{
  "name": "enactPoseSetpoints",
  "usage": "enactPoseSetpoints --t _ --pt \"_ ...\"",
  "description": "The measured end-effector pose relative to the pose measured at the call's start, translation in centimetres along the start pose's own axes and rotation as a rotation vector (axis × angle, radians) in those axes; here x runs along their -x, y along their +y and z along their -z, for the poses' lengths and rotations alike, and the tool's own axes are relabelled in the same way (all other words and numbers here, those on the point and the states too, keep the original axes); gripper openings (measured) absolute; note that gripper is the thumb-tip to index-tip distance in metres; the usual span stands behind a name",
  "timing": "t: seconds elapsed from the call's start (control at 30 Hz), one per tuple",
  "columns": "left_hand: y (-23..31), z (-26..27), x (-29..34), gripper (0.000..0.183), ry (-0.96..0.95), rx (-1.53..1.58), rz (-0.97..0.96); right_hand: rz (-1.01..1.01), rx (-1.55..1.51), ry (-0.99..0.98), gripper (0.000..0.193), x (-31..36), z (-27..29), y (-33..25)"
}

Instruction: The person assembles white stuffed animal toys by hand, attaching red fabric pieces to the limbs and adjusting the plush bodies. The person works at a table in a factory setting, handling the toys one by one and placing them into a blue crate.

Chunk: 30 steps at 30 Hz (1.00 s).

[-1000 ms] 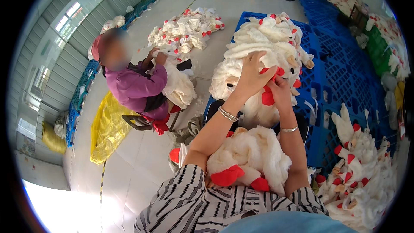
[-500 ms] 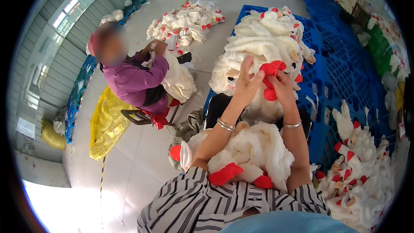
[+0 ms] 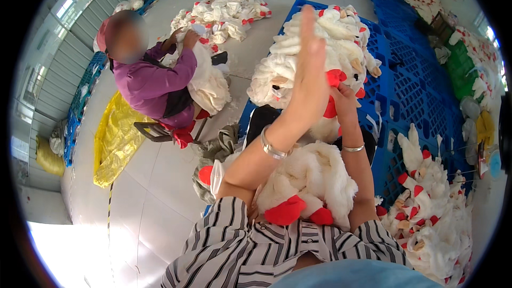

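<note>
My right hand (image 3: 344, 100) pinches a red fabric piece (image 3: 335, 78) with rounded lobes, held over a heap of white plush skins. My left hand (image 3: 310, 66) is raised just left of it, fingers stretched out and together, seen edge-on with nothing visible in it. It partly covers the red piece, so I cannot tell whether they touch. Across my lap, beneath my forearms, lies an unstuffed white plush skin (image 3: 309, 173) with red ends (image 3: 286, 210). Whether the red piece is joined to a white skin is hidden.
Ahead, white plush skins (image 3: 314, 42) are stacked on a blue plastic pallet (image 3: 392, 85). More plush skins (image 3: 434, 213) lie piled at my right. To the left a seated co-worker (image 3: 152, 82) handles white plush beside a yellow sheet (image 3: 114, 138). Another pile (image 3: 224, 16) lies on the floor behind.
My left hand has come off the red piece and risen, its fingers straightening. My right hand keeps hold of the piece. The whole view has shifted slightly.
</note>
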State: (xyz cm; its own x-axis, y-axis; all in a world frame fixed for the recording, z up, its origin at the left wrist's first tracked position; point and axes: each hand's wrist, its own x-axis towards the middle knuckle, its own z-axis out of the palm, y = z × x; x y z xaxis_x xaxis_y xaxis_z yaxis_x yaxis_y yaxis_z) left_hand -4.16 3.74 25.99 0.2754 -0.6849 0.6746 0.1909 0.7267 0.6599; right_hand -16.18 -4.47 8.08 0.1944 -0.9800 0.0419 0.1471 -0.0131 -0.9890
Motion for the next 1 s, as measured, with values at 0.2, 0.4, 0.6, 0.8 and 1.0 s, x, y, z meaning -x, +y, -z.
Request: enactPoseSetpoints --t 0.2,0.4,0.6,0.8,1.0 --pt "-3.5 1.4 -17.5 0.071 -0.274 -0.350 0.376 0.039 -0.023 -0.126 0.019 -0.1 -2.4 -1.4" --pt "-10.6 4.0 -2.6 0.063 -0.380 -0.687 0.174 0.072 -0.037 0.040 0.020 0.5 0.0 -2.0" --pt "-15.0 7.3 6.7 0.033 -0.230 -0.285 0.660 0.129 -0.057 0.097 0.019 0.2 0.2 -1.7" --pt "-14.9 7.5 7.3 0.016 -0.066 -0.274 0.682 0.226 0.157 -0.112 0.019 0.0 0.7 -0.8" --pt "-14.6 10.2 8.2 0.014 -0.114 -0.120 0.727 0.222 0.282 -0.299 0.018 0.8 0.2 -2.1"
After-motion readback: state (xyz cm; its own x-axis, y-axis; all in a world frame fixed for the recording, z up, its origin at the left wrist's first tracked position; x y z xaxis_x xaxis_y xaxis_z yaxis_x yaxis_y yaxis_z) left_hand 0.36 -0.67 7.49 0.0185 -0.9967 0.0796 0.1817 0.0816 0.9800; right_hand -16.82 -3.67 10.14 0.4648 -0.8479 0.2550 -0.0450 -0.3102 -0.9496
